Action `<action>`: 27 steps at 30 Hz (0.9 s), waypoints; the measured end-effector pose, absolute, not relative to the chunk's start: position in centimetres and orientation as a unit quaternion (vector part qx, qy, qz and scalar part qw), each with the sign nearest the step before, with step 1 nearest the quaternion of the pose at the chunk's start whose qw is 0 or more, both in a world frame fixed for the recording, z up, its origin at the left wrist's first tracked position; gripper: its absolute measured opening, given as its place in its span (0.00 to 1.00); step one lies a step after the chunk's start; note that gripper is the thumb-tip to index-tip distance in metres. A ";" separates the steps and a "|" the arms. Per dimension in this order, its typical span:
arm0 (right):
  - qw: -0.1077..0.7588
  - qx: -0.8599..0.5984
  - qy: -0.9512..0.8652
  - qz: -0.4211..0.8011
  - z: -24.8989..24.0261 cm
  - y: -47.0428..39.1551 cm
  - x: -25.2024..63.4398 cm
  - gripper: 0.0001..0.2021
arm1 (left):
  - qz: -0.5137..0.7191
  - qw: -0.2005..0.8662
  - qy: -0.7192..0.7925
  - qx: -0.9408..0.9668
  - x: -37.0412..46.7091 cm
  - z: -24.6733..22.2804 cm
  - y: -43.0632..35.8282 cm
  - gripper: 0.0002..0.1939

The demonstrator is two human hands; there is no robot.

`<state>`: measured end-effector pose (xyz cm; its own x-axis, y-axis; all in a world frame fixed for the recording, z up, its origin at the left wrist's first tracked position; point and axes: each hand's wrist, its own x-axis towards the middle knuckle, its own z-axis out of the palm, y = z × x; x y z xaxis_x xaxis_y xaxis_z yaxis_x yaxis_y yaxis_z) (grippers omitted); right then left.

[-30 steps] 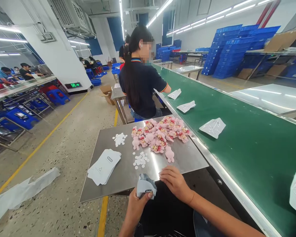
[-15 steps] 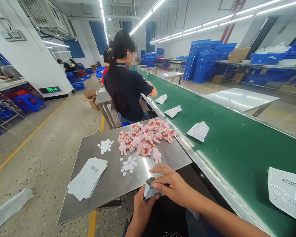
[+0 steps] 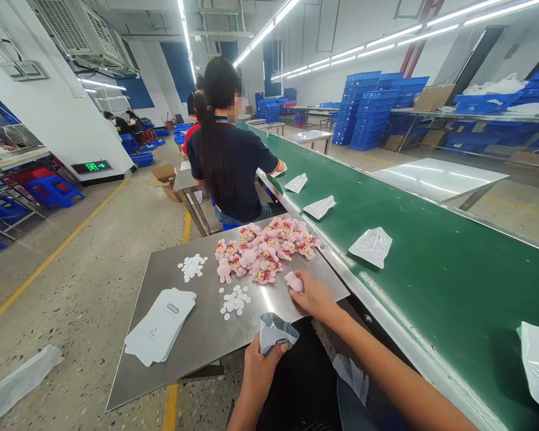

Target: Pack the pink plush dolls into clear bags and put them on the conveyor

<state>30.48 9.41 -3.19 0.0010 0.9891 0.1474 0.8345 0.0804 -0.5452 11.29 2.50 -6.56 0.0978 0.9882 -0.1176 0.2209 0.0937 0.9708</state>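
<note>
Below the table's front edge, my left hand [image 3: 259,368] is closed round a small white pouch [image 3: 275,336] with its silvery mouth spread open at the top. My right hand [image 3: 313,294] grips a pink plush doll [image 3: 293,281] at the table's right side. A heap of similar pink dolls [image 3: 263,254], some showing faces and red trim, lies just beyond it. Small white discs [image 3: 234,301] are scattered left of my right hand, and a second cluster of discs [image 3: 191,267] lies farther left. A stack of flat white pouches [image 3: 161,326] rests on the table's left part.
The metal table [image 3: 206,347] adjoins a green conveyor belt [image 3: 422,269] on the right. Filled pouches [image 3: 372,246] lie spaced along the belt. Ahead sits a co-worker in a dark shirt [image 3: 229,170], one arm over the belt. Blue crates [image 3: 371,111] stand stacked beyond.
My right hand has left the pouch, reached forward and taken hold of a pink plush doll. The pouch in my left hand now gapes open. Pouches on the belt have moved nearer and rightward.
</note>
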 end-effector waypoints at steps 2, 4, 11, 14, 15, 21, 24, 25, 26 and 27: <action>0.324 -0.646 -0.646 0.244 -0.8 8.0 32.1 0.17 | 0.379 0.506 0.523 0.571 12.1 -6.4 3.0 0.14; 0.373 -0.595 -0.641 0.309 2.4 6.5 33.4 0.16 | 0.368 0.507 0.496 0.601 13.2 -6.2 3.4 0.13; 0.246 -0.630 -0.688 0.261 7.9 2.3 33.3 0.19 | 0.377 0.501 0.415 0.659 16.4 -5.8 3.5 0.12; 0.217 -0.659 -0.706 0.145 6.2 1.6 32.6 0.17 | 0.371 0.534 0.388 0.653 17.2 -5.7 2.7 0.13; 0.221 -0.646 -0.721 0.119 5.6 1.4 32.6 0.15 | 0.370 0.549 0.381 0.645 17.4 -5.6 2.4 0.14; 0.181 -0.517 -0.831 0.097 4.7 -1.3 33.6 0.14 | 0.368 0.625 0.337 0.601 18.6 -4.9 1.5 0.19; 0.151 -0.531 -0.826 0.115 5.4 -2.2 33.9 0.15 | 0.335 0.615 0.345 0.626 19.5 -3.7 1.2 0.20; 0.150 -0.540 -0.819 0.120 5.7 -2.2 34.1 0.14 | 0.323 0.614 0.331 0.639 19.6 -3.1 1.1 0.23; 0.152 -0.544 -0.815 0.130 5.9 -2.2 34.4 0.13 | 0.311 0.616 0.306 0.655 19.5 -2.5 1.1 0.27; 0.157 -0.547 -0.810 0.144 6.1 -2.3 35.0 0.13 | 0.302 0.618 0.275 0.672 19.0 -1.8 1.3 0.32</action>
<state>35.02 -2.26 6.09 -0.3533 0.9305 0.0970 0.8405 0.3612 -0.4039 19.05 1.26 -1.79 0.6668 0.7424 0.0653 -0.0035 -0.0845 0.9964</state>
